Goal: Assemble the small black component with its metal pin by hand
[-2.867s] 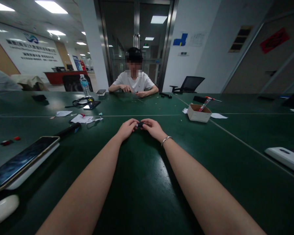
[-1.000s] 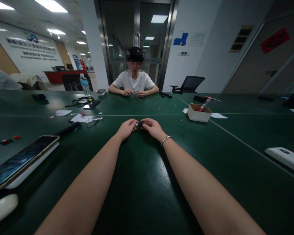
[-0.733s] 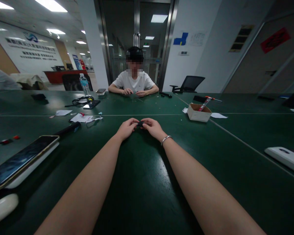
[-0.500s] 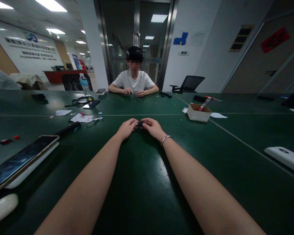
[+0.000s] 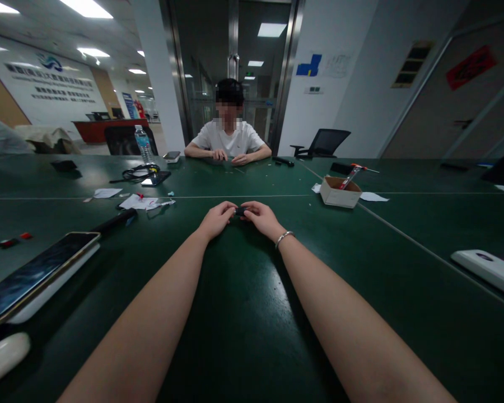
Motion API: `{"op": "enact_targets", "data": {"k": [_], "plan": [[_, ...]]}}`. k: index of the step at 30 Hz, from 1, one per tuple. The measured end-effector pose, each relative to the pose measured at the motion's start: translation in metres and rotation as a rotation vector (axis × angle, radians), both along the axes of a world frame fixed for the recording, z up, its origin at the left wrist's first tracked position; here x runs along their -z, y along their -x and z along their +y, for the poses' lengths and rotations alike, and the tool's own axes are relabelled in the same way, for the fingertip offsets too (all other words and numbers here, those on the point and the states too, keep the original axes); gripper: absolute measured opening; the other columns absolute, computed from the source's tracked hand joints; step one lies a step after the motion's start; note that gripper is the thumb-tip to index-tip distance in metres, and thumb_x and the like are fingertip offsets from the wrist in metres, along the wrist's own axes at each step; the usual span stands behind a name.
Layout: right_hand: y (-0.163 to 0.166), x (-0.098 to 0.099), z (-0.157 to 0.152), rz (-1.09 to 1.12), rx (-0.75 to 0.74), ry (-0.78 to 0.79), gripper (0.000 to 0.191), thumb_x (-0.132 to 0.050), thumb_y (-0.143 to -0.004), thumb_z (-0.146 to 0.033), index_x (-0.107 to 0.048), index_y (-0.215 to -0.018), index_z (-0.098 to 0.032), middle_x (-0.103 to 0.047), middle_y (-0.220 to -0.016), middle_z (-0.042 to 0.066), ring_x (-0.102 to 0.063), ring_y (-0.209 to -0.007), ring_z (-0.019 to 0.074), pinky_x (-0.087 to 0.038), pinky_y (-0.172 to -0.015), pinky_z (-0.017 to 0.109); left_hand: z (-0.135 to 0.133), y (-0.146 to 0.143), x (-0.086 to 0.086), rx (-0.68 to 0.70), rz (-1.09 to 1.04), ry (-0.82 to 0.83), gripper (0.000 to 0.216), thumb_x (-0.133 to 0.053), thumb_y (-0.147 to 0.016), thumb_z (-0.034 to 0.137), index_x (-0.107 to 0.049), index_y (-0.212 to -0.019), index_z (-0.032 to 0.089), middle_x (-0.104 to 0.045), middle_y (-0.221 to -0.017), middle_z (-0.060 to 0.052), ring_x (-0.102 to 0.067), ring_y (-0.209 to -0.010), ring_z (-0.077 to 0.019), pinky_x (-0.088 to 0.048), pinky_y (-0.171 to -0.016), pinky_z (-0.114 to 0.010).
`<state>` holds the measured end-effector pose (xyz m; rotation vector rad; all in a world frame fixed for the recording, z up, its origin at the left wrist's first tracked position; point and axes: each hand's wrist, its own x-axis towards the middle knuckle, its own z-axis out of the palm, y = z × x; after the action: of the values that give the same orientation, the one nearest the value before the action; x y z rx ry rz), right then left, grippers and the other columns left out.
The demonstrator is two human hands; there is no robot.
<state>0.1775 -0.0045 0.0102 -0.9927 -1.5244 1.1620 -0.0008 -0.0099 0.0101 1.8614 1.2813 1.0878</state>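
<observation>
Both my arms reach out over the dark green table [image 5: 235, 313]. Between my fingertips is a small black object [image 5: 239, 211], too small to name, with a light bit at its left end. My left hand [image 5: 215, 219] pinches that left end between thumb and fingers. From the other side, my right hand [image 5: 262, 217] closes its thumb and fingers on the right end. A silver bracelet [image 5: 284, 239] circles my right wrist. The fingers cover part of the object.
Across the table a person in a white shirt [image 5: 231, 140] rests both hands on it. A small box [image 5: 340, 196] with a red-handled tool stands right of my hands. Papers [image 5: 139, 202], a bottle [image 5: 143, 144], cables [image 5: 136, 173] and a phone [image 5: 42, 274] lie leftward; a white device [image 5: 487, 271] lies right.
The view has shifted very slightly. My hands keep their grip on the small black object in nearly the same place.
</observation>
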Motion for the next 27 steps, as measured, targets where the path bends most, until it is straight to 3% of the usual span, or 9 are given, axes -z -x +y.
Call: {"op": "enact_targets", "data": {"k": [2, 8, 16, 27], "plan": [[0.0002, -0.0004, -0.0005, -0.002, 0.002, 0.000, 0.022, -0.057, -0.082, -0.005, -0.064, -0.099, -0.016, -0.069, -0.083, 0.003, -0.068, -0.072, 0.0116, -0.055, -0.081, 0.031, -0.0009, -0.0004, -0.0008, -0.002, -0.008, 0.003, 0.029, -0.052, -0.083, 0.036, -0.065, -0.104, 0.021, -0.064, -0.084, -0.002, -0.056, -0.066, -0.0120, -0.046, -0.063, -0.025], [0.0002, -0.0010, -0.0012, -0.001, 0.003, 0.009, 0.022, -0.057, -0.082, -0.006, -0.064, -0.100, -0.016, -0.069, -0.086, 0.004, -0.068, -0.073, 0.0121, -0.055, -0.082, 0.031, -0.0002, 0.0011, -0.0004, 0.016, 0.038, 0.001, 0.034, -0.043, -0.089, 0.043, -0.065, -0.101, 0.021, -0.061, -0.071, -0.001, -0.054, -0.061, -0.0123, -0.045, -0.062, -0.026], [-0.0006, -0.0008, -0.0006, -0.002, -0.003, 0.015, 0.022, -0.057, -0.082, -0.006, -0.064, -0.100, -0.016, -0.069, -0.087, 0.004, -0.069, -0.074, 0.0127, -0.056, -0.081, 0.031, 0.0049, 0.0015, 0.0029, -0.007, -0.038, -0.020, 0.027, -0.054, -0.081, 0.030, -0.067, -0.102, 0.020, -0.060, -0.104, -0.006, -0.057, -0.076, -0.0130, -0.049, -0.068, -0.026], [-0.0010, 0.0031, 0.0034, 0.012, -0.002, -0.010, 0.021, -0.059, -0.081, -0.007, -0.064, -0.099, -0.015, -0.069, -0.083, 0.003, -0.068, -0.071, 0.0115, -0.056, -0.079, 0.031, 0.0028, 0.0019, 0.0022, -0.044, -0.023, -0.067, 0.027, -0.054, -0.082, 0.035, -0.063, -0.104, 0.021, -0.059, -0.080, 0.000, -0.055, -0.063, -0.0112, -0.047, -0.060, -0.025]]}}
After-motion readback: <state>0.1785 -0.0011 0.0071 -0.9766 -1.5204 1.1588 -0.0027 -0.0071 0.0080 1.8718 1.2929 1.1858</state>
